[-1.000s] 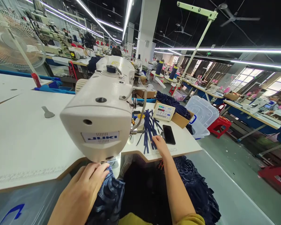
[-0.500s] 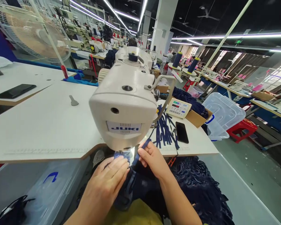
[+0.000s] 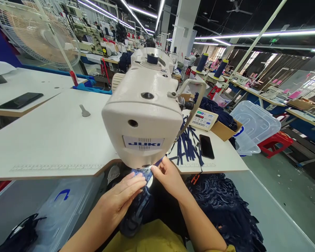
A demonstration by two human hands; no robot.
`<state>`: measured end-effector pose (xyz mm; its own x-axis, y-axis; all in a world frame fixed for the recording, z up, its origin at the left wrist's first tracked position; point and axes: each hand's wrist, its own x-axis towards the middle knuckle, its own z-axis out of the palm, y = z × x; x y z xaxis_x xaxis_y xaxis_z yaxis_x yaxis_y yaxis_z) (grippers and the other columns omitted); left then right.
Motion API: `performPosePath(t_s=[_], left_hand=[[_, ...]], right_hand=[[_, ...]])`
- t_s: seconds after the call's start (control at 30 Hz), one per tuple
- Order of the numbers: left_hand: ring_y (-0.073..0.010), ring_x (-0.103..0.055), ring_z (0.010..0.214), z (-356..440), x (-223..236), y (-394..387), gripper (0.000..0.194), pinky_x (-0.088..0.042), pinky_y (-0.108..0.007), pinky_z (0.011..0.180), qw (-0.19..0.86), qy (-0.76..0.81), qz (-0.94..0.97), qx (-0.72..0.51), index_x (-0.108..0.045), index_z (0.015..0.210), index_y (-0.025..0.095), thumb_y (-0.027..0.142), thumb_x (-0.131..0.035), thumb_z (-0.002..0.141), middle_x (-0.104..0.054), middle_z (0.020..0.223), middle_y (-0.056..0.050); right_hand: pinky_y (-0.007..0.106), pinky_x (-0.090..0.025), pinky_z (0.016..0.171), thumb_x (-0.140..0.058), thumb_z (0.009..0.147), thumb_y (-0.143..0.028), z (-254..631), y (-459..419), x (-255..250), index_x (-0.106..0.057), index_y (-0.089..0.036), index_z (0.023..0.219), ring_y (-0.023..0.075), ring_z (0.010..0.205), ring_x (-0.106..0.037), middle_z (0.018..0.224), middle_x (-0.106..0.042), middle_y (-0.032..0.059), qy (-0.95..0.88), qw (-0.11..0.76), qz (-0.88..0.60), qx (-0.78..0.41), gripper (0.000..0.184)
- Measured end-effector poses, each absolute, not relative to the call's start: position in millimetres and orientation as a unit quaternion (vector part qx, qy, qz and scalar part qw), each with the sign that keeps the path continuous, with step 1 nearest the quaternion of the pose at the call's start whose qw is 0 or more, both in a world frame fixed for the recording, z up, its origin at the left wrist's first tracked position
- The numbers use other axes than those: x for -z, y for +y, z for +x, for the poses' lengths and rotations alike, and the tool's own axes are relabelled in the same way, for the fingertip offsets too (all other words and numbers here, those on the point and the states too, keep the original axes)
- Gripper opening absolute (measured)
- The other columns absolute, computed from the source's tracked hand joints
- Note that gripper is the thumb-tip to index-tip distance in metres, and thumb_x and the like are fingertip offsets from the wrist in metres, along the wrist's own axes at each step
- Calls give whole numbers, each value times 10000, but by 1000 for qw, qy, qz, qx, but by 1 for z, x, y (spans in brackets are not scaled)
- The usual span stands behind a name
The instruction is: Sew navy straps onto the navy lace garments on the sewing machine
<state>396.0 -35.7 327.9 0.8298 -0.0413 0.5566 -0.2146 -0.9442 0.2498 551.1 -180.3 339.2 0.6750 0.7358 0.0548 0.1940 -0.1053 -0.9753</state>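
A white JUKI sewing machine (image 3: 143,115) stands before me, its head hiding the needle area. Under it lies navy lace fabric (image 3: 139,171), part of a navy garment (image 3: 136,213) that hangs toward my lap. My left hand (image 3: 126,189) rests on this fabric with fingers stretched out and close together; its thumb is hidden. To the right of the needle area, my right hand (image 3: 168,176) pinches a narrow navy strap (image 3: 159,162) between thumb and fingers. The strap runs down toward the lace.
Cut navy straps (image 3: 186,147) lie on the table by a phone (image 3: 207,147) and a control panel (image 3: 203,119). A heap of ruffled navy fabric (image 3: 225,210) sits at lower right. At left are a grey metal piece (image 3: 84,111), another phone (image 3: 20,100) and a clear bin (image 3: 68,206).
My right hand has moved in closer to the needle area, bringing the strap down against the lace. My left hand stays on the fabric. The whole view has shifted slightly.
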Motion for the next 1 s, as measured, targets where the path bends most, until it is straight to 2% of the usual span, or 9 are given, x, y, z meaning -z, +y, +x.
performPosePath(t_s=[0.13,0.37,0.6,0.83,1.0], left_hand=[[-158,-510,1249,400,-331,-38,282,-417,-283,1053,108,-92,939,-314,-582,1186,201,259,-472,934,-640,1234,-12],[-153,-502,1250,407,-338,-43,290,-341,-325,1136,72,-134,932,-329,-573,1183,129,127,-492,905,-657,1184,-52],[-146,-573,1162,409,-337,-44,324,-376,-347,1119,55,-145,932,-327,-561,1208,160,126,-523,888,-674,1167,-27],[-152,-618,1080,409,-351,-52,253,-251,-355,1137,15,-103,938,-330,-608,1141,166,178,-514,905,-698,1125,-24],[-179,-624,1075,412,-344,-61,259,-236,-401,1103,21,-32,930,-366,-594,1151,174,155,-517,905,-709,1098,-31]], right_hand=[[220,-330,559,-549,841,-253,549,-179,-340,-504,-202,869,94,560,-399,627,-422,-84,-320,589,-708,-224,74],[219,-342,564,-545,830,-254,548,-179,-340,-507,-202,873,98,565,-412,632,-440,-80,-316,588,-709,-226,78],[213,-352,548,-546,829,-269,549,-178,-340,-522,-203,871,100,557,-427,626,-447,-76,-321,582,-715,-219,82],[237,-414,617,-563,797,-257,566,-169,-344,-561,-195,922,118,597,-461,671,-473,-53,-323,576,-726,-191,140],[287,-447,684,-526,786,-193,572,-156,-353,-597,-199,780,146,605,-486,597,-486,-38,-369,556,-723,-178,71]])
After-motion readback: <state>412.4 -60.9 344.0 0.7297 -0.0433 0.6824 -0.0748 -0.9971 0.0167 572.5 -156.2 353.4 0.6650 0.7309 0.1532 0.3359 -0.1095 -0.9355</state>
